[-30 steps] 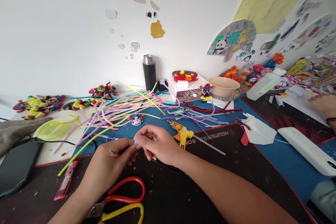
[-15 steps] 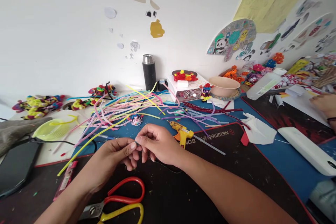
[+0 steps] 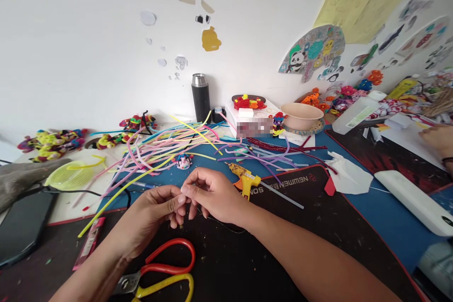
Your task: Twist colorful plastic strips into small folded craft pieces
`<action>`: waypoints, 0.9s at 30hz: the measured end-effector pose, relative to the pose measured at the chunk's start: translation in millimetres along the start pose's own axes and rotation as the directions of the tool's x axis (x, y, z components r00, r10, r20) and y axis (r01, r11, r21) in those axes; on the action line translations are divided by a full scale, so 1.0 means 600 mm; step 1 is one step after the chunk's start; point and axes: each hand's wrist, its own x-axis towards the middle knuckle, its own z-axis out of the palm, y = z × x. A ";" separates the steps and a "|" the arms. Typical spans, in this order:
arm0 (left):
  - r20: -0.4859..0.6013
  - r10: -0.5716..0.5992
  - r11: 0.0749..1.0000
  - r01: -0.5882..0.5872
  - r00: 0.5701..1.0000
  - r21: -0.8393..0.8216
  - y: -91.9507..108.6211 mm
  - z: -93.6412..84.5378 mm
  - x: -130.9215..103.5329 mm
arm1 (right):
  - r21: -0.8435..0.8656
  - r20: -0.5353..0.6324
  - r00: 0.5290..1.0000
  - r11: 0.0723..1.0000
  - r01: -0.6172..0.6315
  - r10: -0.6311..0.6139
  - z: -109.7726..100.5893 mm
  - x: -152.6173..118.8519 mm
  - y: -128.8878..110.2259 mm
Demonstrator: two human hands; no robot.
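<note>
My left hand (image 3: pixel 161 207) and my right hand (image 3: pixel 208 196) meet above the black desk mat (image 3: pixel 240 259), thumbs and index fingertips pinched together. Whatever sits between the fingertips is too small and hidden to name. Below them lie scissors (image 3: pixel 170 269) with one red and one yellow handle, the blades partly under my left forearm. Just beyond my right hand rests a yellow hot glue gun (image 3: pixel 247 180) with a clear glue stick (image 3: pixel 283 195) in its back. A small painted head-like figure (image 3: pixel 183 161) sits behind my fingers.
Many pipe cleaners (image 3: pixel 166 144) spread across the blue mat. A black thermos (image 3: pixel 201 99), a white box (image 3: pixel 231 115) and a beige bowl (image 3: pixel 302 115) stand along the wall. A plastic bottle (image 3: pixel 357 113) leans at right, near another person's hand (image 3: pixel 439 139). A phone (image 3: pixel 26 222) lies left.
The fingertips have shifted slightly against each other, and the tiny bit visible between them before is now covered. Everything else stays in place.
</note>
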 end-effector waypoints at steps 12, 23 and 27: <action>-0.142 0.304 0.919 -0.251 0.942 0.304 -0.003 -0.007 -0.006 | 0.146 -0.007 0.999 0.988 -0.043 0.044 -0.008 0.007 0.000; -0.121 0.533 0.655 -0.318 0.837 0.685 -0.007 0.013 -0.020 | 0.028 -0.053 0.998 0.999 -0.024 0.025 -0.002 0.005 0.006; -0.173 0.522 0.713 -0.316 0.835 0.625 -0.003 0.014 -0.022 | -0.040 -0.075 0.997 0.999 -0.022 0.019 -0.003 0.001 0.006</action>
